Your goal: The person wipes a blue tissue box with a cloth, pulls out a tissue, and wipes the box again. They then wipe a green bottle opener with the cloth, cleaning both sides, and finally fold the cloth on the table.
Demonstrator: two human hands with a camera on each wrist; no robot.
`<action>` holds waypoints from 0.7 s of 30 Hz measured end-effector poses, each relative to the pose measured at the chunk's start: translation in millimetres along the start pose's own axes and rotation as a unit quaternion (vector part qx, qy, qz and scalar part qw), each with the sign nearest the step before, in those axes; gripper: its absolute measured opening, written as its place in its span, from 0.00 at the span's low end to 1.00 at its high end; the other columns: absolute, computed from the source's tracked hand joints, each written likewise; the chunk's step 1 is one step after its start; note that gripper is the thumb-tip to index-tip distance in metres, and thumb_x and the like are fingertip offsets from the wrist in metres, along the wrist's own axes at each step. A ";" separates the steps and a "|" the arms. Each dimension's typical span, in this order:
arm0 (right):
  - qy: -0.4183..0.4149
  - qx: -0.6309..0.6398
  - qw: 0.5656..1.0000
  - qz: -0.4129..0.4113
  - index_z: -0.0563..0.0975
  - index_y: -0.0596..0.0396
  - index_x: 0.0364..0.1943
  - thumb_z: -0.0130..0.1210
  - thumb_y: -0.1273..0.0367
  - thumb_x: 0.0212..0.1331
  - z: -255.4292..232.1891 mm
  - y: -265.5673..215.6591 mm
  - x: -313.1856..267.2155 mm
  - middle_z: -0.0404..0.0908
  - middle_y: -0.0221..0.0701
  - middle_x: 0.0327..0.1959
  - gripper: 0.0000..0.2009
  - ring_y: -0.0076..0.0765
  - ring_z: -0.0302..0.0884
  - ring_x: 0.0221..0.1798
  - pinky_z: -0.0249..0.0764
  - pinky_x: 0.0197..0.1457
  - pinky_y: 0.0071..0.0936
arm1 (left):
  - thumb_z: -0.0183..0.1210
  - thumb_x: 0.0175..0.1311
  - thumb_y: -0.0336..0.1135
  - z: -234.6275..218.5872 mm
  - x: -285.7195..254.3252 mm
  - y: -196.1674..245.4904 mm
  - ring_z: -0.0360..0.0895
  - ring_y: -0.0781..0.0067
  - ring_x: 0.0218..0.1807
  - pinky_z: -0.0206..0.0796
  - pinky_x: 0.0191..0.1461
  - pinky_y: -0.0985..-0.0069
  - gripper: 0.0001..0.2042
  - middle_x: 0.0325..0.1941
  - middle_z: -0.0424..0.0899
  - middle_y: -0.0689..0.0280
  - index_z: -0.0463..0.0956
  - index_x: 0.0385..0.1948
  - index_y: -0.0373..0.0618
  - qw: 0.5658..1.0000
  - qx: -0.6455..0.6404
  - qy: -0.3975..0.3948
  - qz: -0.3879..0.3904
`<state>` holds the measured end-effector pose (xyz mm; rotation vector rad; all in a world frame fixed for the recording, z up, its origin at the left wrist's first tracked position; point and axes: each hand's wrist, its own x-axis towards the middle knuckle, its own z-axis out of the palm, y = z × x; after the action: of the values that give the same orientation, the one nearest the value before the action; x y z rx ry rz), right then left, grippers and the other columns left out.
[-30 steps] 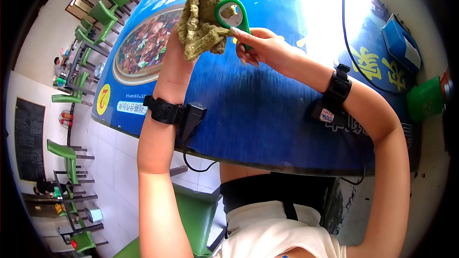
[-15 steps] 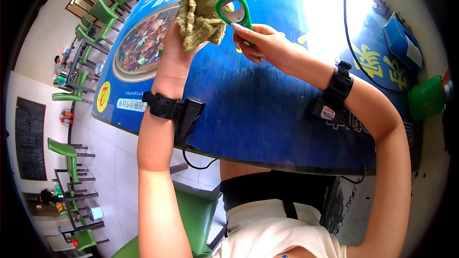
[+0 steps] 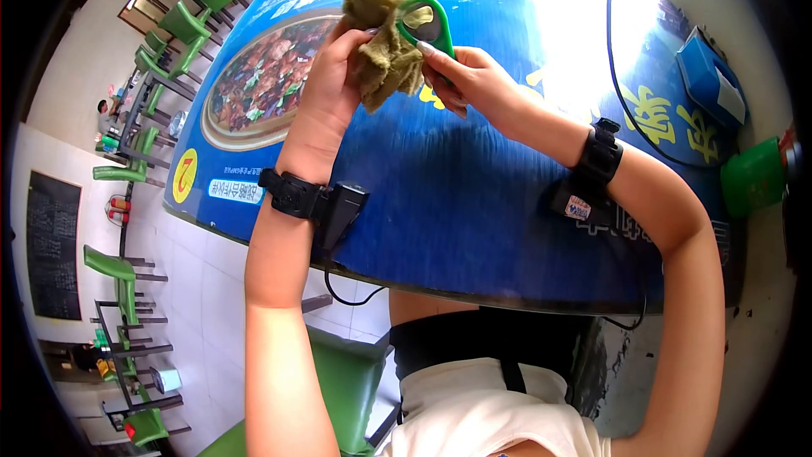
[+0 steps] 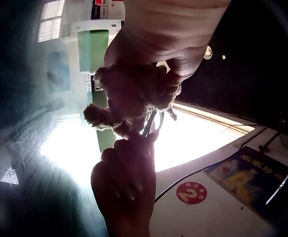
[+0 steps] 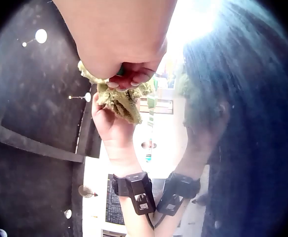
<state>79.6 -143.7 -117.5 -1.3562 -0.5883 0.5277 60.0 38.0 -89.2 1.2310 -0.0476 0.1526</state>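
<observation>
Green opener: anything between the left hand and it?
Yes, the olive cloth. The left hand grips the cloth and holds it against the ring end of the green opener, so cloth lies between those fingers and the plastic. The right hand holds the opener's handle directly, with nothing visible between.

room: blue printed table point(image 3: 440, 203) | green chairs point(image 3: 190, 21) left | white tiled floor point(image 3: 211, 279) | blackboard point(image 3: 52, 245)

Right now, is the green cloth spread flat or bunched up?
Bunched up: the cloth is crumpled in the left hand against the green opener.
</observation>
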 end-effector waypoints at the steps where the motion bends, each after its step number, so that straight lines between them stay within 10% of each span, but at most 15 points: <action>1: 0.000 0.004 1.000 -0.005 0.69 0.55 0.21 0.42 0.53 0.63 0.0 -0.1 0.3 0.60 0.22 0.11 0.21 0.18 0.58 0.15 0.55 0.18 0.18 | 0.47 0.59 0.28 0.6 0.1 -1.7 0.72 0.69 0.50 0.65 0.53 0.74 0.17 0.47 0.74 0.62 0.65 0.52 0.41 0.999 0.010 0.031 0.019; 5: 0.002 0.013 1.000 -0.022 0.69 0.55 0.21 0.42 0.53 0.64 -0.2 -0.7 -0.9 0.60 0.22 0.11 0.21 0.18 0.57 0.14 0.56 0.18 0.17 | 0.44 0.60 0.25 -4.2 2.4 0.7 0.75 0.68 0.45 0.71 0.48 0.72 0.25 0.50 0.72 0.58 0.54 0.61 0.45 0.993 0.051 0.090 0.050; 9: -0.005 0.020 0.999 -0.028 0.68 0.53 0.22 0.39 0.54 0.65 1.4 -3.4 -3.8 0.61 0.22 0.10 0.20 0.16 0.57 0.14 0.55 0.18 0.15 | 0.41 0.62 0.28 -12.0 8.0 0.8 0.73 0.73 0.47 0.67 0.51 0.74 0.22 0.47 0.74 0.60 0.57 0.60 0.42 0.985 0.048 -0.051 -0.157; 12: -0.004 0.006 0.999 -0.031 0.68 0.53 0.22 0.39 0.54 0.65 3.3 -4.2 -5.0 0.63 0.23 0.11 0.19 0.16 0.58 0.13 0.55 0.17 0.15 | 0.45 0.62 0.33 -24.0 12.8 -4.4 0.70 0.76 0.52 0.61 0.53 0.78 0.19 0.52 0.73 0.63 0.64 0.56 0.40 0.956 0.274 0.075 -0.075; 21: -0.036 0.010 0.999 -0.034 0.68 0.54 0.25 0.40 0.53 0.64 6.1 -1.8 -5.6 0.65 0.24 0.11 0.20 0.18 0.61 0.12 0.56 0.14 0.15 | 0.48 0.62 0.28 28.0 -17.9 16.6 0.73 0.71 0.52 0.67 0.56 0.75 0.16 0.49 0.75 0.59 0.68 0.52 0.39 0.985 0.065 -0.145 0.061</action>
<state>71.4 -143.2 -115.5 -1.2981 -0.6828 0.5275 41.2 15.4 -66.5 1.3739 -0.3717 0.0816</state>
